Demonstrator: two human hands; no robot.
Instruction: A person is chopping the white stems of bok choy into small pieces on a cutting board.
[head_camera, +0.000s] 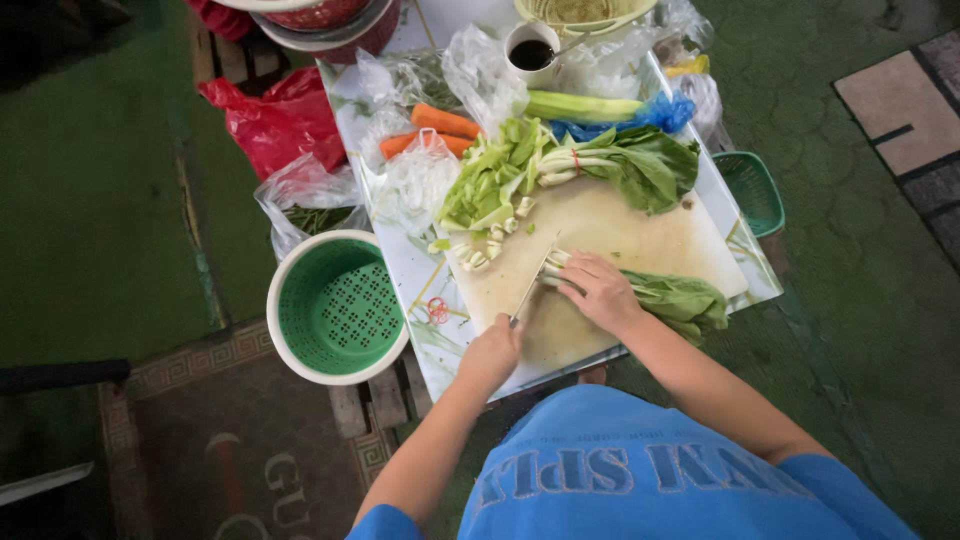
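My left hand (490, 352) grips the handle of a knife (530, 285), its blade angled down onto a pale cutting board (610, 225). My right hand (600, 290) presses on the white stems of a leafy green bunch (685, 300) lying across the board, fingers right beside the blade. Small cut stem pieces (488, 248) lie to the left of the knife. A pile of chopped green leaves (490, 180) sits at the board's far left corner. A second, uncut bunch of greens (635, 160) lies at the far edge.
A green colander inside a white bowl (335, 305) stands left of the low table. Carrots (442, 122), a pale green stalk (582, 105), a cup of dark liquid (530, 52), plastic bags, a red bag (275, 120) and a small green basket (752, 190) surround the board.
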